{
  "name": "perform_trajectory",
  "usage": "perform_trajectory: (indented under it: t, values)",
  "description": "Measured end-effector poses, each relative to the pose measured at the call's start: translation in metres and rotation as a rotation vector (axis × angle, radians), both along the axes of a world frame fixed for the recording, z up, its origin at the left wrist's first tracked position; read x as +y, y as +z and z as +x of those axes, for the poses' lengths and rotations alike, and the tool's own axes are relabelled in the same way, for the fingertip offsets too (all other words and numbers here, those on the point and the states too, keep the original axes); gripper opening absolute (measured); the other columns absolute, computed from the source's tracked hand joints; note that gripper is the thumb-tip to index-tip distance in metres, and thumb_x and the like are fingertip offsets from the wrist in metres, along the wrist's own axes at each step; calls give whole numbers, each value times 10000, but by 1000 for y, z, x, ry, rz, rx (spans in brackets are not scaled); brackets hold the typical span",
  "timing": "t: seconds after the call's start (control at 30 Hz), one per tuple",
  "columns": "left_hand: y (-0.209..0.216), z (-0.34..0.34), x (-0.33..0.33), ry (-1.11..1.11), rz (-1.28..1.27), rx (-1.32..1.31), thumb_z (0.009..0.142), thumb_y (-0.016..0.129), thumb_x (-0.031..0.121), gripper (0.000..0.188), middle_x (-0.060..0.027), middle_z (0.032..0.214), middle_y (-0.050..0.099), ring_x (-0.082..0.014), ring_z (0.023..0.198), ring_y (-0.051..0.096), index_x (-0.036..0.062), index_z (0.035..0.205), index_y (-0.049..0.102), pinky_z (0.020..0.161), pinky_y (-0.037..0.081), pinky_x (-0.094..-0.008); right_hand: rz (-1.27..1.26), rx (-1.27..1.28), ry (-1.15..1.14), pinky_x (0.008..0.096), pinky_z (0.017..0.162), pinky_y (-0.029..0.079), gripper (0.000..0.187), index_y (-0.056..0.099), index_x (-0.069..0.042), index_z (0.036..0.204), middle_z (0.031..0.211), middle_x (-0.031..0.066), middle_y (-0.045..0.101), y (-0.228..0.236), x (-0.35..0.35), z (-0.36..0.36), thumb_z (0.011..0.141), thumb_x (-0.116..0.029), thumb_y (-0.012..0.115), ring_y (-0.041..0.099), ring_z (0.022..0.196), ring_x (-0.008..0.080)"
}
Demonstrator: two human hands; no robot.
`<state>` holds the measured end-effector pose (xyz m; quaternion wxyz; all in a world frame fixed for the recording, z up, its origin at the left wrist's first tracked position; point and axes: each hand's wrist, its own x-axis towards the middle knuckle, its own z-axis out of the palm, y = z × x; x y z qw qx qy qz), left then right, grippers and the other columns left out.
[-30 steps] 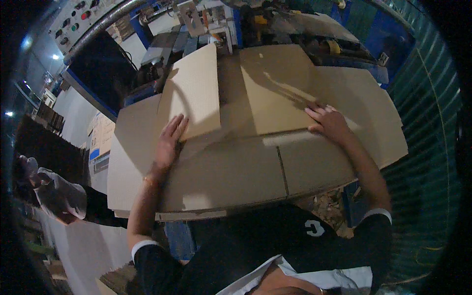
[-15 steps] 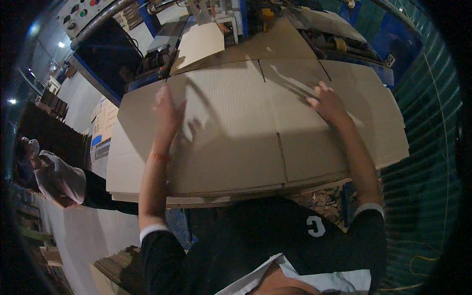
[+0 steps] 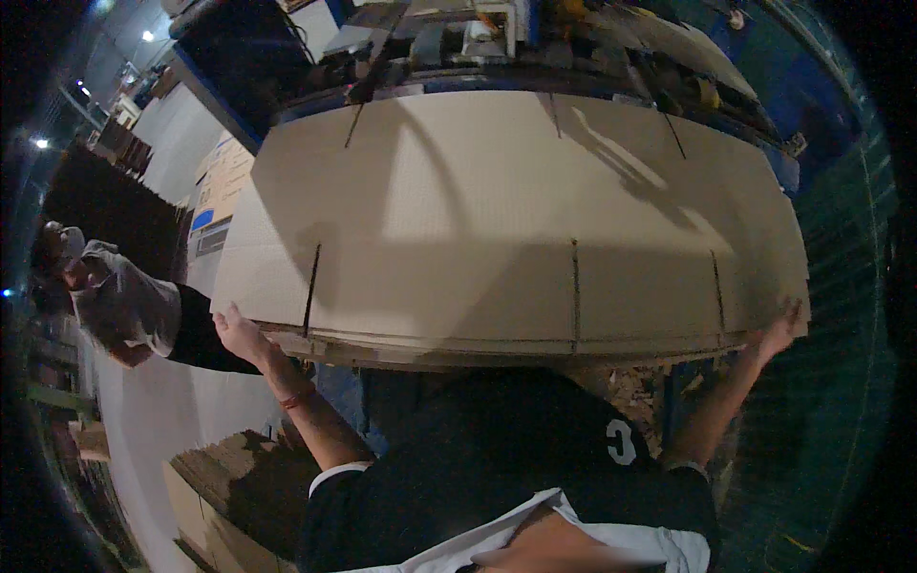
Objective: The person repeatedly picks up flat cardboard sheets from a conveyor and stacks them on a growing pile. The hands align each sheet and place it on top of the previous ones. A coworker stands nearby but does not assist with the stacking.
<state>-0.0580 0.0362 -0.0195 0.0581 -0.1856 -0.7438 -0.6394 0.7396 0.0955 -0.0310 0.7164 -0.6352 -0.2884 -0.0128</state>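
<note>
A large flat cardboard sheet [image 3: 478, 210] with dark slots cut into its near and far edges lies on top of a stack of similar sheets [image 3: 430, 355]. My left hand [image 3: 241, 336] is closed on the sheet's near left corner, fingertips on top. At the near right corner, my right hand [image 3: 781, 329] grips the same sheet, its fingers partly in shadow. The undersides of both hands are hidden. Shadows fall across the cardboard.
Beyond the stack stands a machine [image 3: 478, 48] with rollers and a blue frame. Another person [image 3: 124, 296] stands at the left. More stacked cardboard [image 3: 239, 477] sits at the lower left, and a corrugated green wall [image 3: 850, 315] runs along the right.
Both hands have moved from the sheet's far part back and outward to its near corners and closed there. The cardboard pieces at the machine's front no longer show.
</note>
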Motion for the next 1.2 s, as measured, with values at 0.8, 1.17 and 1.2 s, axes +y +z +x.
perform_trajectory:
  t: [0.8, 1.17, 1.2]
  values:
    - [50, 172, -12, -1311, -683, 1166, 829, 512, 110, 403, -122, 1360, 422, -298, 1267, 386, 168, 1226, 548, 1039, 315, -425, -565, -1421, 1007, 454, 996, 353, 397, 601, -179, 1120, 1280, 49, 515, 49, -71, -190, 730, -204, 668, 459, 1207, 263]
    - [53, 162, 47, -1188, -513, 1103, 799, 518, 122, 507, -125, 1380, 394, -328, 1276, 365, 185, 1300, 478, 1049, 275, -473, -562, -1510, 1094, 495, 1026, 283, 621, 493, -173, 1265, 1391, 65, 387, 56, 20, -190, 739, -485, 603, 338, 1292, 296]
    - [51, 159, 59, -1172, -472, 1081, 795, 525, 115, 518, -131, 1384, 388, -330, 1276, 363, 178, 1307, 471, 1050, 273, -474, -558, -1527, 1079, 499, 1028, 278, 649, 488, -174, 1271, 1390, 66, 387, 54, 36, -191, 732, -521, 588, 338, 1292, 299]
